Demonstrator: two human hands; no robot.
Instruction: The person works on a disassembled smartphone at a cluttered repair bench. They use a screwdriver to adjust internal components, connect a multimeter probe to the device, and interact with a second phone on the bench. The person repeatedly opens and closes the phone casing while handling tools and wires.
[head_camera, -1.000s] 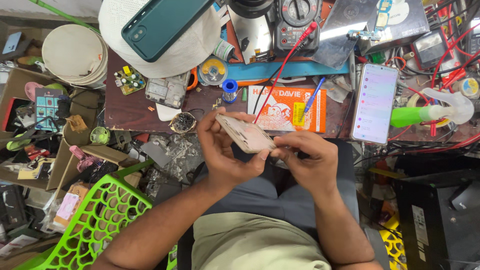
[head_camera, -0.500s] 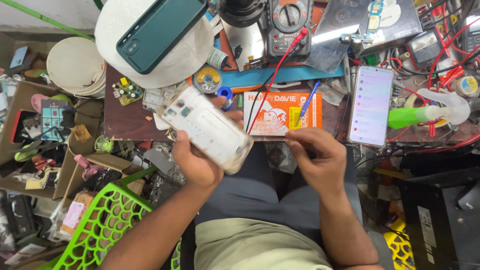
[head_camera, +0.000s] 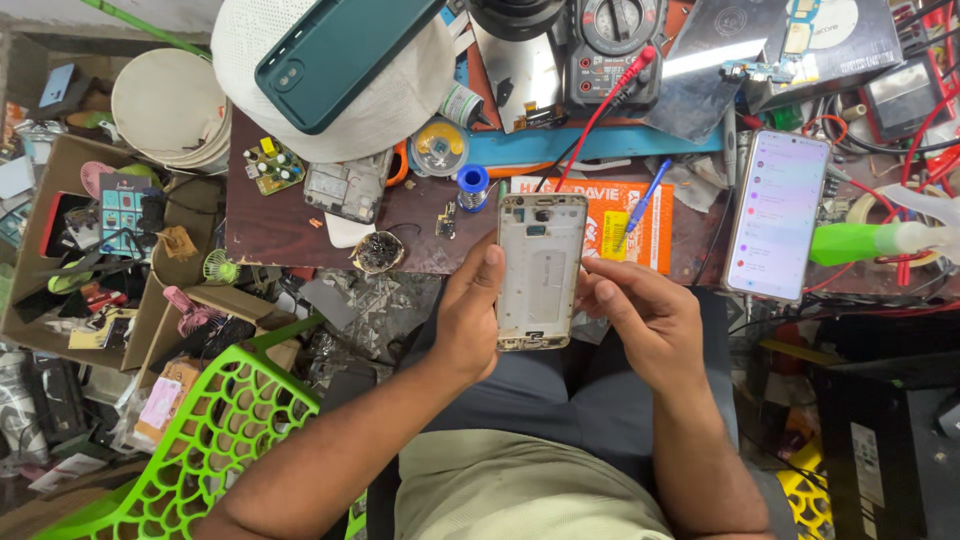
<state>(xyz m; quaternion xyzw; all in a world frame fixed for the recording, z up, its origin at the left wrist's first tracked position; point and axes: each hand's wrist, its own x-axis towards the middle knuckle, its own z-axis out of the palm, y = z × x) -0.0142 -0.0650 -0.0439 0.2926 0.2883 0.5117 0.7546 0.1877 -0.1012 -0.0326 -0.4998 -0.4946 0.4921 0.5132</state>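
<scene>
My left hand (head_camera: 468, 322) grips a white phone frame (head_camera: 541, 270) by its left edge, holding it upright over my lap at the front edge of the workbench (head_camera: 270, 225). The frame's inner side faces me, with a camera cut-out near its top. My right hand (head_camera: 640, 320) rests along the frame's right edge, its fingertips touching the side; whether it pinches anything small is not clear.
On the bench lie a lit smartphone (head_camera: 777, 213), an orange packet (head_camera: 625, 215) with a blue pen (head_camera: 646, 197), a multimeter (head_camera: 610, 45), a solder reel (head_camera: 439, 148) and a circuit board (head_camera: 345, 187). A green phone (head_camera: 340, 55) rests on a white dome. A green plastic chair (head_camera: 215, 440) stands at lower left.
My left hand has turned the phone frame from tilted to upright and brought it to the centre. My right hand has moved up against its right edge.
</scene>
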